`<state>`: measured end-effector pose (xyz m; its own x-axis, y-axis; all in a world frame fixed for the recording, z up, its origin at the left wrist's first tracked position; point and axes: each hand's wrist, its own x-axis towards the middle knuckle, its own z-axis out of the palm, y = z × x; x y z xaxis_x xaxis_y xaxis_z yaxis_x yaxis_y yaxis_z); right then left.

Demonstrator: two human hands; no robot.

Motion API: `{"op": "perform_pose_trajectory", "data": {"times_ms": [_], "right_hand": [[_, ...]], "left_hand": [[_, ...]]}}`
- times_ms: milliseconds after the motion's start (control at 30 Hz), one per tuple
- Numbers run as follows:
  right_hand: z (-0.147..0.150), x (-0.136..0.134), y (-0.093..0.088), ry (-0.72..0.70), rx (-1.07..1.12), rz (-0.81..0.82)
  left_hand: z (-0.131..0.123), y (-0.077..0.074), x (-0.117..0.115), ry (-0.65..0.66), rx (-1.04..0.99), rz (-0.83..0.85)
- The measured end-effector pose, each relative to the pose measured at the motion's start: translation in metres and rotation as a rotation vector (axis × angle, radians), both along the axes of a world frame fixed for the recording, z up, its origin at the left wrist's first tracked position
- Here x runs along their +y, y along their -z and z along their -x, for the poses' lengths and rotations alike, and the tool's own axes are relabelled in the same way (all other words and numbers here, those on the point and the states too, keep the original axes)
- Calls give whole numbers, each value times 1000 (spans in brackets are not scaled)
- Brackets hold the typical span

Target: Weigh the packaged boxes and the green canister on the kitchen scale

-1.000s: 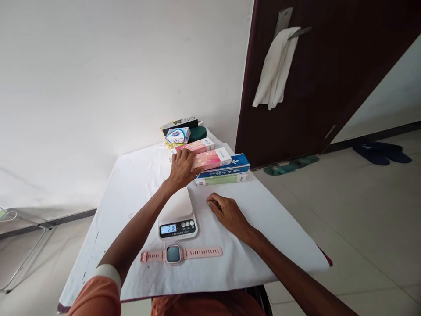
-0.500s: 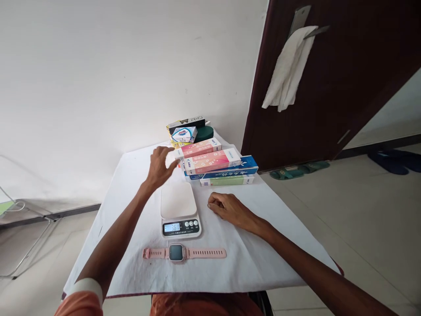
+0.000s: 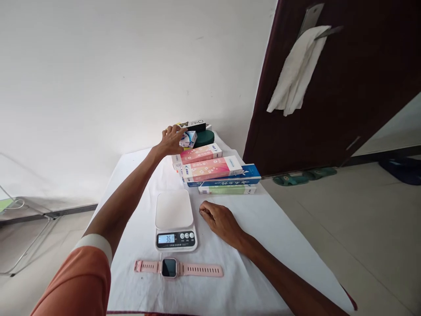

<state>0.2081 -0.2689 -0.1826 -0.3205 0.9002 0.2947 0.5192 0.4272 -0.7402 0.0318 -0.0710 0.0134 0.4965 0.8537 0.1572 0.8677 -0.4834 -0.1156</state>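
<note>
My left hand (image 3: 171, 140) is stretched to the far end of the table, fingers apart, over the left part of a small white and blue box (image 3: 188, 139). Whether its fingertips touch that box I cannot tell. My right hand (image 3: 223, 221) rests on the white cloth, fingers curled in and nothing showing in them. Left of it stands a white kitchen scale (image 3: 174, 210) with a bare platform and a lit display reading 361. A pink smartwatch (image 3: 169, 267) lies flat in front of the scale.
Pink toothpaste boxes (image 3: 212, 169) lie on a blue box (image 3: 251, 174), with a green and white box (image 3: 226, 189) in front. Behind are a dark green round object (image 3: 204, 138) and a black box (image 3: 194, 126). A wall and a dark door (image 3: 345, 87) border the table.
My left hand has moved forward from beside the pink boxes to the small white and blue box. My right hand stays curled on the cloth. The view has shifted slightly.
</note>
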Motion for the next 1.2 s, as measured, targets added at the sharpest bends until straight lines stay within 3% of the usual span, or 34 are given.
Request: {"op": "perform_pose_trajectory", "data": {"times_ms": [233,400,533,667,767,900,1033,1200], "right_hand": [[-1,-1,1,-18,-5,-32],[-2,0,3,-15,-10,-62],[-2,1,3,-12,2,-59],[-2,1,1,5,14,-38],[-1,1,0,19,11,-26],[0,1,-5,22,-8,-22],[0,-1,-8,24,1,-11],[-1,0,-7,20,18,3]], "left_hand": [[-7,-9,13,-55,107,42],[3,-27,2,-21,94,25],[34,-47,-37,-28,-10,-75],[76,-53,-100,11,-101,-59],[96,-35,-147,59,-112,41],[98,7,-187,93,-81,225],[89,39,-196,99,-43,398],[87,56,-190,103,-8,449]]}}
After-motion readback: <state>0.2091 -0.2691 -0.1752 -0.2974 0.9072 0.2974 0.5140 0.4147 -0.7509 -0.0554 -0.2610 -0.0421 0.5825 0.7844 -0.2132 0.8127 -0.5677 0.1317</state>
